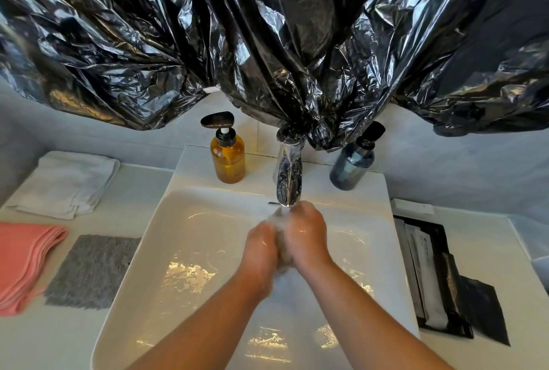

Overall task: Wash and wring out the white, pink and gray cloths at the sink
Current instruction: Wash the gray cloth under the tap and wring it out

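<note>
White cloth lies folded and a little rumpled at the back left of the tabletop, well clear of the sink. The pink cloth sits nearer the front, folded into layers whose edges fan out, and its left part is cut off by the frame. The gray cloth lies flat just beside it, shaggy in texture, with its right edge touching the sink's rim. All three look dry and lie outside the basin. Over the basin, the left hand and right hand are pressed together directly under the spout of the chrome faucet, wet and blurred. A grayish smear shows between the palms, but I cannot tell whether it is foam, water or something grasped, or how the fingers are curled. An amber pump bottle stands on the sink's back ledge left of the faucet and a blue pump bottle stands to the right; neither shows a readable label. To the right of the sink, a black tray holds long sachets with dark print too small to read. Crinkled black plastic sheeting hangs across the whole wall above, covering the faucet's top and part of the blue bottle's pump. A small pale tag on its lower edge is illegible.
</note>
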`<state>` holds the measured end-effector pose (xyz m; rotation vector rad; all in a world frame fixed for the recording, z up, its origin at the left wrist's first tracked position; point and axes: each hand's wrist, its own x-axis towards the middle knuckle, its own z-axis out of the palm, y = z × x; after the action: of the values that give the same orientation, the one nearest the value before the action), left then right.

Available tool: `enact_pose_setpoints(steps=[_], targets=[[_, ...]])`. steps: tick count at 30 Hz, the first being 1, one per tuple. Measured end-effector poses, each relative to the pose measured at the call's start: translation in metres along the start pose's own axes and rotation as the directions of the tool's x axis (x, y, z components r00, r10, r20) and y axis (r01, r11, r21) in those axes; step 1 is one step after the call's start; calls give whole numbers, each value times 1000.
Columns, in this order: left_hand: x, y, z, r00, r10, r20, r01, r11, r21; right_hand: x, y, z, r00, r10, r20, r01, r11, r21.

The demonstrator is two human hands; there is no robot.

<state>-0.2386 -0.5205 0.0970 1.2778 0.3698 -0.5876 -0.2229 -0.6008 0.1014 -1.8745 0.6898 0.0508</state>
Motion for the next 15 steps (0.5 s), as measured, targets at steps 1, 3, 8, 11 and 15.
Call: enact_pose_setpoints(steps=[1,3,8,11,15], targets=[[-1,-2,-1,1000,-2,-27,3,1000,23,4,-1,1,1000,21,3,-21,999,31],[-3,-2,0,995,-13,-98,19,998,61,5,0,4,998,62,-2,-61,995,80],[13,15,4,957,182,-225,-156,979,130,-16,0,10,996,83,31,-86,990,112],[27,28,2,966,217,-138,-170,942,289,-33,-1,5,996,64,62,-68,995,68],[20,25,6,980,196,-43,-147,846,513,-27,12,11,1000,29,-10,-29,1000,7]])
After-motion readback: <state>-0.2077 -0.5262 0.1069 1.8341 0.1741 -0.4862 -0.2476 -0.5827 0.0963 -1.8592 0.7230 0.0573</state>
